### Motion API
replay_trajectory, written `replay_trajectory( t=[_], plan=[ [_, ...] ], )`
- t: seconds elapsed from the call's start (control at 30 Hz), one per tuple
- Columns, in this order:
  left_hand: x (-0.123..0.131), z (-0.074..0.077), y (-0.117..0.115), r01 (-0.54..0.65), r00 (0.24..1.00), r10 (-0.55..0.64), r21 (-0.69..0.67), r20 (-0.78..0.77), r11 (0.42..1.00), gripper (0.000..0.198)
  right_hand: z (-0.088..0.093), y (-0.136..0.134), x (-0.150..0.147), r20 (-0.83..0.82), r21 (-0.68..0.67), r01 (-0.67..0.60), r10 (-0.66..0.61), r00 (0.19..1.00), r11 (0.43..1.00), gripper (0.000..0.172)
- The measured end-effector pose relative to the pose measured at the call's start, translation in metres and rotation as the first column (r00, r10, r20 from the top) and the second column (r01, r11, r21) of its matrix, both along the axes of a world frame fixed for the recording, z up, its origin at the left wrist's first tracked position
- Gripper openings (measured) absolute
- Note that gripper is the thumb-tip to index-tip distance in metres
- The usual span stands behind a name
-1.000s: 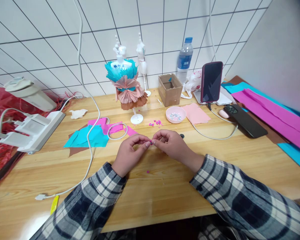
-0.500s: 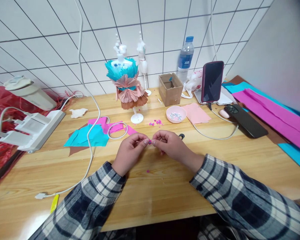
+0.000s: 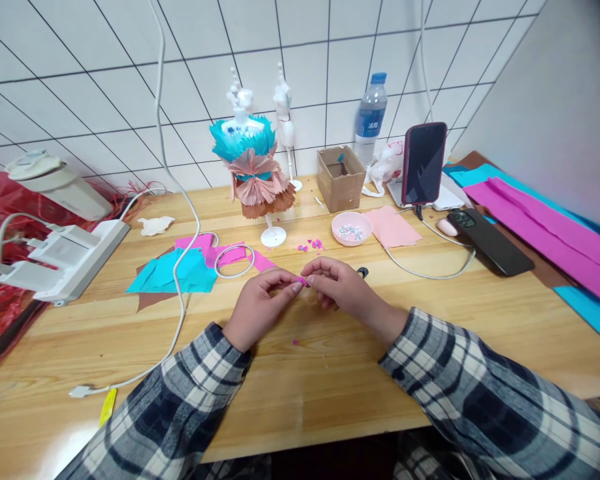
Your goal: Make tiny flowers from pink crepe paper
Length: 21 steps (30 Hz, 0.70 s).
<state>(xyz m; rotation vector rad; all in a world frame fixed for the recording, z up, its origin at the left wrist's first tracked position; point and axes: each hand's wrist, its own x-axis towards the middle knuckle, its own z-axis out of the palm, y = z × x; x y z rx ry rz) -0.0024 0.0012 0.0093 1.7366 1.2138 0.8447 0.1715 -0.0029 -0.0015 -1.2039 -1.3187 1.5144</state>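
Observation:
A small pink paper piece [image 3: 303,281] is pinched between my two hands over the middle of the wooden table. My left hand [image 3: 266,303] holds it between thumb and forefinger. On its other side my right hand [image 3: 347,290] has its fingertips closed at the piece, with a dark tool [image 3: 363,272] partly hidden behind this hand. Small pink bits [image 3: 311,245] lie just beyond the hands, and one pink speck [image 3: 295,342] is nearer the front edge. The pink bowl [image 3: 352,219] with small shiny beads stands behind my right hand.
A dress form in ruffled paper [image 3: 254,163] stands at the back, near a cardboard box [image 3: 341,190] and a bottle [image 3: 371,117]. White cable [image 3: 183,293] crosses the left side over blue paper [image 3: 195,272]. Phones [image 3: 495,243] and pink paper [image 3: 545,230] lie right.
The fingertips have shifted slightly, and more of the pink piece shows between them. My right forefinger has risen a little. The objects on the table stay where they were.

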Motion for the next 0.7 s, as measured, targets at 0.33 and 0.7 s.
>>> replay_trajectory(
  t=[0.33,0.7],
  plan=[
    [-0.0021,-0.0016,-0.0004,0.053,0.995,-0.051,0.023,-0.086,0.998,0.021,-0.0019,0.0006,0.0028,0.174,0.117,-0.012,-0.009,0.985,0.993,0.019],
    [-0.0011,-0.0005,0.0,-0.029,0.991,0.052,-0.179,0.125,0.983,0.024,-0.0013,0.0021,0.001,0.053,0.124,0.1,-0.107,0.993,0.987,0.028]
  ],
)
